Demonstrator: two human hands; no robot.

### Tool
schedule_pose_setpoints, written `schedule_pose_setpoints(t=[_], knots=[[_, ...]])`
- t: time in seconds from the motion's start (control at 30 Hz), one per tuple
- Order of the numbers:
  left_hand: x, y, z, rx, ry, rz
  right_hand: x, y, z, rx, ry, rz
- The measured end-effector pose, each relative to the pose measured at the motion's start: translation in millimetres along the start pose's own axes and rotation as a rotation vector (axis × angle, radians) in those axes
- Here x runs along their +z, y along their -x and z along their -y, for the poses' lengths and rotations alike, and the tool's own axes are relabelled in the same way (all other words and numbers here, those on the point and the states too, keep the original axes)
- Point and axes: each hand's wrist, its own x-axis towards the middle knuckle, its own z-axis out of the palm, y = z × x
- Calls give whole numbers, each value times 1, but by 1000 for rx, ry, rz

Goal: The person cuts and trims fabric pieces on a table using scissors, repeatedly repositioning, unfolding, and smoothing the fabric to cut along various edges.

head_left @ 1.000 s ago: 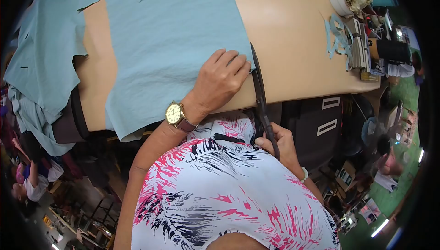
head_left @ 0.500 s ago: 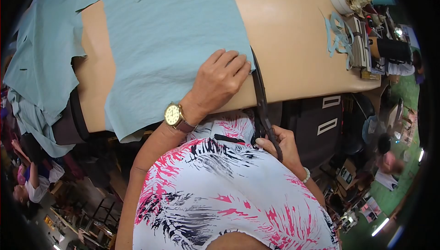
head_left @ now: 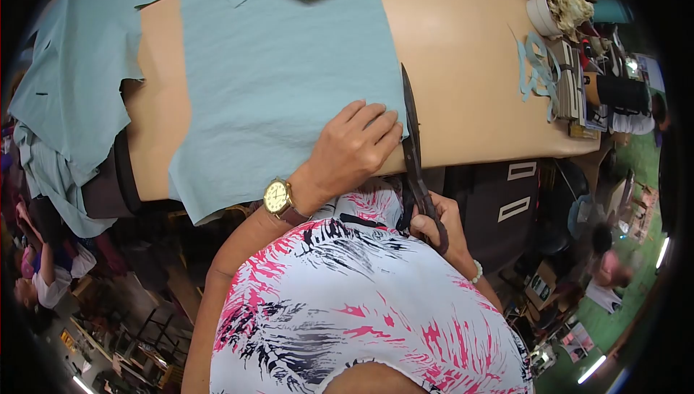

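Observation:
My right hand (head_left: 448,229) is closed round the handles of dark scissors (head_left: 412,137), low by the table's front edge. Their long blades point away from me and lie along the right edge of a light blue-green cloth piece (head_left: 289,54). The blades look nearly together; whether they touch the cloth I cannot tell. On that cloth, near its lower right corner, my left hand (head_left: 361,141) rests palm down. Its fingers are a little bent and slightly apart, and the thumb is hidden. A watch (head_left: 277,197) is on the left wrist.
More blue-green cloth (head_left: 72,90) hangs over the tan table's (head_left: 463,61) left side. Thin cloth strips (head_left: 536,69), a white cup (head_left: 542,16) and a stack of books or papers (head_left: 567,79) sit at the right. A dark drawer unit (head_left: 491,202) stands below. Other people appear at both sides.
My left hand has moved slightly down and right, toward the cloth's corner. The cloth appears shifted a little right and down, and the scissors' blades stand slightly steeper.

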Motion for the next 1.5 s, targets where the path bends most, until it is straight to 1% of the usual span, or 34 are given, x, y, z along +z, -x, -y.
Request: schedule_pose_setpoints(t=[0.33, 0.4, 0.73, 1.2, 1.3, 1.43, 1.5], knots=[[-2, 1, -2, -6, 5, 12, 0, -1, -3, -32, 7, 5], [0, 0, -2, 7, 18, -22, 1, -2, -3, -35, 13, 2], [0, 3, -2, -5, 22, 14, 3, 0, -2, 7, 3, -34], [3, 3, -2, 13, 38, -22, 4, 7, -8, 70, 44, -96], [4, 4, -2, 22, 43, -36, 4, 8, -4, 93, 130, -111], [4, 5, -2, 39, 42, -54, 5, 7, -5, 14, 51, -56], [1, 5, -4, 14, 48, -26, 2, 3, -7, -35, 2, -6]])
